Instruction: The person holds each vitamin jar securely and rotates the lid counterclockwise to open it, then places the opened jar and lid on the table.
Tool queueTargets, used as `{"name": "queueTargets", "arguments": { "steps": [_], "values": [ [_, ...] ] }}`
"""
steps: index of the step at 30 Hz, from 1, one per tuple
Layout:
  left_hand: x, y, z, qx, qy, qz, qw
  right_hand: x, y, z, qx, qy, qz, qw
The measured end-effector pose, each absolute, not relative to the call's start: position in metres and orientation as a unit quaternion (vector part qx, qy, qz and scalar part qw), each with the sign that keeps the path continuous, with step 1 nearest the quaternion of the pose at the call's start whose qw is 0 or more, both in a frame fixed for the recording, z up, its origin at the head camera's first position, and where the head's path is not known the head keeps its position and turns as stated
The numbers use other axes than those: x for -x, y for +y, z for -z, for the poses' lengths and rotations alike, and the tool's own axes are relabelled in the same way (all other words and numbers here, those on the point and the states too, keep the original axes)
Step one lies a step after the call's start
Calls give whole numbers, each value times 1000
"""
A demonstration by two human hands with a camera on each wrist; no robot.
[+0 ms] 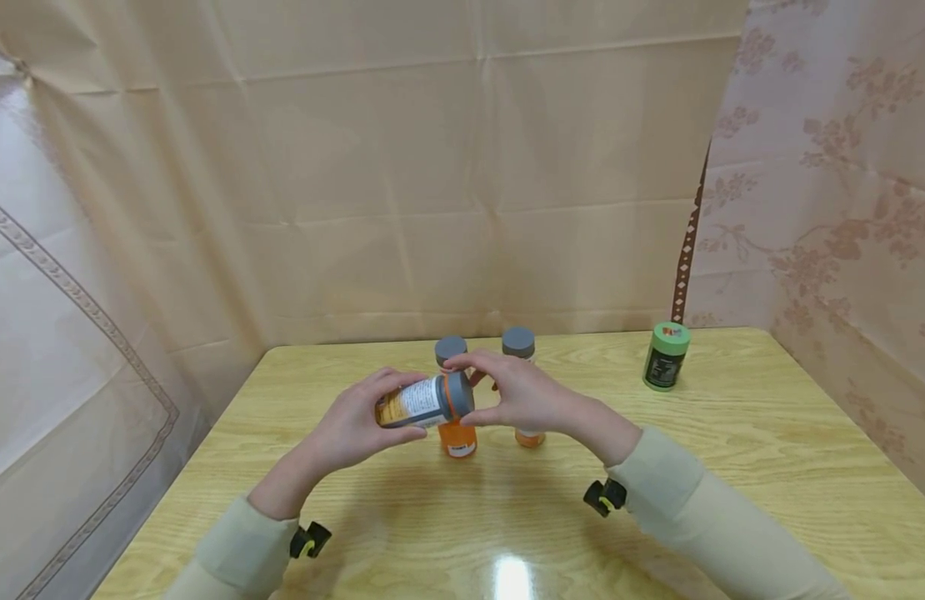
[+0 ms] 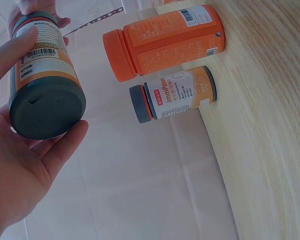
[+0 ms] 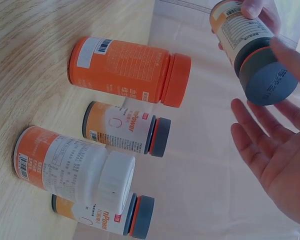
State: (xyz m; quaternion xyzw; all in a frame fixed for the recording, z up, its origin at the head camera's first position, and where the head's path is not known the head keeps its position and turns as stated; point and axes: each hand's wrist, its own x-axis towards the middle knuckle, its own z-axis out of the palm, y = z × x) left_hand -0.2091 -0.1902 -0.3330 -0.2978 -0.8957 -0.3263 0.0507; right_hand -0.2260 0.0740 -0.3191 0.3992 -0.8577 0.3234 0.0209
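Left grip (image 1: 357, 421): fingers and thumb curled round a tilted bottle (image 1: 417, 402), which lies above the desk (image 1: 342, 367), left of its centre, with the grey cap (image 1: 461, 396) toward the right edge. Right grip (image 1: 526, 393): pinching that cap between thumb and fingers. Beyond, an orange bottle (image 3: 122, 70) and a white bottle (image 3: 75, 160) stand upright; two grey-capped bottles (image 3: 125, 127) stand nearer the far edge. A green-lidded jar (image 1: 663, 362) stands toward the far right corner.

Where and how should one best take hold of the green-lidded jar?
I would probably grip the jar round its dark body, below the green lid, coming from the near side: it stands upright, and nothing blocks its round wall there.
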Motion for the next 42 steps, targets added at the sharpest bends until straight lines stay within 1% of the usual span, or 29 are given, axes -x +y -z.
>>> {"name": "queueTargets", "arguments": {
  "steps": [8, 14, 19, 27, 34, 42],
  "values": [
    [208, -189, 333, 309, -893, 322, 52, 226, 74, 320, -349, -868, -350, -34],
    [208, -188, 333, 313, -892, 322, 53, 226, 73, 321, -330, -881, -336, -54],
    [208, -187, 334, 310, -894, 320, 49, 226, 73, 323, -334, -877, -339, -58],
    [207, -188, 334, 305, -896, 319, 51, 225, 73, 321, -347, -878, -327, -37],
    [208, -191, 334, 295, -897, 324, 48, 224, 73, 319, -369, -881, -296, 3],
    [209, -192, 332, 292, -894, 336, 44, 228, 73, 323, -409, -862, -294, 53]
  ]
}}
